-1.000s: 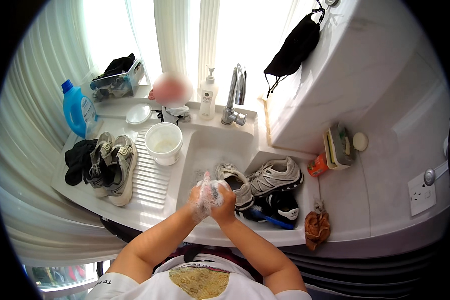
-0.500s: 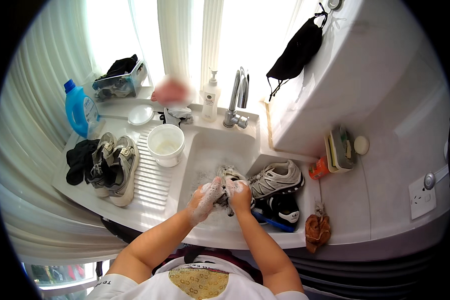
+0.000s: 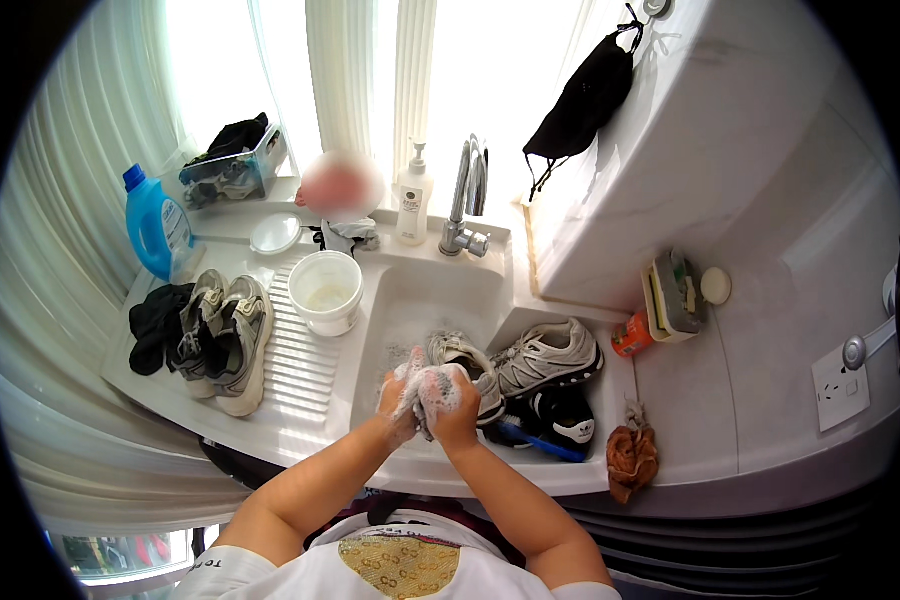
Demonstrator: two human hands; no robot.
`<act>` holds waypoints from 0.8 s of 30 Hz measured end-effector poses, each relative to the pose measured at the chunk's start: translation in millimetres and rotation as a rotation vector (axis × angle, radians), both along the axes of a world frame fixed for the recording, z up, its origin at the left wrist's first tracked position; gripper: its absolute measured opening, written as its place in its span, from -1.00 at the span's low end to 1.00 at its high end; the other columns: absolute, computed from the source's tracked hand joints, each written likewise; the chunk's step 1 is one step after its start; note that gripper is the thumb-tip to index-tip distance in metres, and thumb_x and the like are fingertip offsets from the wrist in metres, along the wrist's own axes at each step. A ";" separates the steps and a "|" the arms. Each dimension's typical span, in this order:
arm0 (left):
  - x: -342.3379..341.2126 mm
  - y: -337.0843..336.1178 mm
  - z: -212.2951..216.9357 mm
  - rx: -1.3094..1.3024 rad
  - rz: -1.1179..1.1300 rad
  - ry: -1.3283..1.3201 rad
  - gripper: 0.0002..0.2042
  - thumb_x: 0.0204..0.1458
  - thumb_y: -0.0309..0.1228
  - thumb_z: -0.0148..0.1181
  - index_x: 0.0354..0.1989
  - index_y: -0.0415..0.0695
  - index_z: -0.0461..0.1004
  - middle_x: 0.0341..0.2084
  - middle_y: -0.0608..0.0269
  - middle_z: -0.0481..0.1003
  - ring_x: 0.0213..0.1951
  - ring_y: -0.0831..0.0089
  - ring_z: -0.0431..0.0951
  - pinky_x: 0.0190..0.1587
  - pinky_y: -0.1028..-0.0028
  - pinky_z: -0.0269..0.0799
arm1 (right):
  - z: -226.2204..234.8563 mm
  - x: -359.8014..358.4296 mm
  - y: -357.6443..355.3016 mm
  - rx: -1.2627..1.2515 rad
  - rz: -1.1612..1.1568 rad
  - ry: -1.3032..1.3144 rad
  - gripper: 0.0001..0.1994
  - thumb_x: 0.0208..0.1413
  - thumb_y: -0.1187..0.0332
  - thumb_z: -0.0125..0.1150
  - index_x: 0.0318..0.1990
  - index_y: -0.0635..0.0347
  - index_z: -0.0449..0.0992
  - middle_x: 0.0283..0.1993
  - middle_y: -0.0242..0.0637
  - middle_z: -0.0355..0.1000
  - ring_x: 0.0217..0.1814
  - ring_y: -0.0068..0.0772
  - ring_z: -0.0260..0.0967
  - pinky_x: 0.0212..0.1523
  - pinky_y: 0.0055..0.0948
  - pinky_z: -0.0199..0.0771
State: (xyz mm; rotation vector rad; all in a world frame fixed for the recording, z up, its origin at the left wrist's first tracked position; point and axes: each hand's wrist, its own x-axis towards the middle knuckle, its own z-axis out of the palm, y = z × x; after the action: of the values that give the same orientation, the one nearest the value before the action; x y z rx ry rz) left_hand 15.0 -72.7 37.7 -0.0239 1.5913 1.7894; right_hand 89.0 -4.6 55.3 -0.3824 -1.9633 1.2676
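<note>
Both my hands are pressed together over the white sink (image 3: pixel 440 285), coated in suds. My left hand (image 3: pixel 400 402) and my right hand (image 3: pixel 450 392) are closed on a small, soapy grey bundle (image 3: pixel 423 428); its kind is mostly hidden by fingers and foam. Just beyond my right hand, a wet grey sneaker (image 3: pixel 465 358) leans in the basin, beside another grey sneaker (image 3: pixel 550 358) on the side ledge. In front of that one sit a black shoe (image 3: pixel 567 415) and a blue-handled brush (image 3: pixel 540 440).
A white bucket (image 3: pixel 327 290) stands on the ribbed drainboard, near a pair of grey sneakers (image 3: pixel 228 340) and a black cloth (image 3: pixel 155 328). Behind are a blue detergent bottle (image 3: pixel 160 225), a pump bottle (image 3: pixel 412 205) and the tap (image 3: pixel 463 205). A brown rag (image 3: pixel 632 462) hangs over the right edge.
My hands have come closer together and slightly left and nearer to me, with the soapy bundle between them. The grey sneaker in the basin now shows more fully beyond them.
</note>
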 end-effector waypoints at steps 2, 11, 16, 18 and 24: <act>7.8 1.7 23.6 0.167 -0.005 -0.125 -0.56 0.09 0.05 -0.01 -0.33 -0.16 0.39 -0.51 0.28 0.44 -0.46 0.46 0.47 -0.40 0.41 0.43 | -2.0 -6.4 7.4 -0.203 -0.113 -0.055 -0.82 -0.02 0.35 0.21 -0.39 0.30 0.44 -0.53 -0.15 0.36 -0.49 -0.19 0.33 -0.39 -0.38 0.34; 9.9 -0.8 37.1 0.333 0.041 -0.282 -0.63 0.15 -0.02 -0.08 -0.27 -0.12 0.39 -0.43 0.27 0.46 -0.38 0.42 0.49 -0.34 0.40 0.44 | -6.8 -12.7 10.8 -0.146 -0.217 -0.150 -0.82 -0.07 0.35 0.24 -0.42 0.30 0.45 -0.51 -0.11 0.40 -0.48 -0.14 0.37 -0.42 -0.34 0.36; -22.0 -23.0 -30.4 0.595 -0.124 -0.449 -0.63 0.16 -0.01 -0.11 -0.31 -0.09 0.38 -0.47 0.29 0.45 -0.41 0.43 0.48 -0.37 0.41 0.45 | 20.0 -3.7 -19.2 0.343 -0.028 0.031 -0.83 -0.14 0.39 0.23 -0.46 0.30 0.39 -0.46 -0.04 0.38 -0.35 0.03 0.34 -0.36 -0.21 0.32; 8.3 -3.4 54.3 0.376 0.051 -0.513 -0.65 0.17 -0.03 -0.11 -0.40 -0.06 0.36 -0.54 0.31 0.41 -0.47 0.42 0.46 -0.43 0.43 0.42 | -10.1 -12.7 14.4 0.093 -0.146 -0.097 -0.82 -0.08 0.38 0.24 -0.44 0.33 0.42 -0.47 -0.06 0.39 -0.39 -0.07 0.36 -0.38 -0.32 0.33; -17.0 -12.1 -7.9 0.460 -0.085 -0.418 -0.63 0.14 -0.01 -0.06 -0.26 -0.11 0.36 -0.36 0.24 0.43 -0.39 0.40 0.45 -0.37 0.33 0.48 | 15.7 3.1 -17.8 0.444 0.055 0.040 -0.75 -0.26 0.30 0.28 -0.47 0.21 0.37 -0.35 -0.09 0.35 -0.18 0.05 0.27 -0.24 -0.14 0.27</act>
State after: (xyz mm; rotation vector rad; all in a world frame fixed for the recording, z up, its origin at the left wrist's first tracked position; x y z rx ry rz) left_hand -2.0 -84.7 29.7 -0.1047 0.8595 1.8928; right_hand 92.1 -22.4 71.0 -0.0807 -2.1589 0.8278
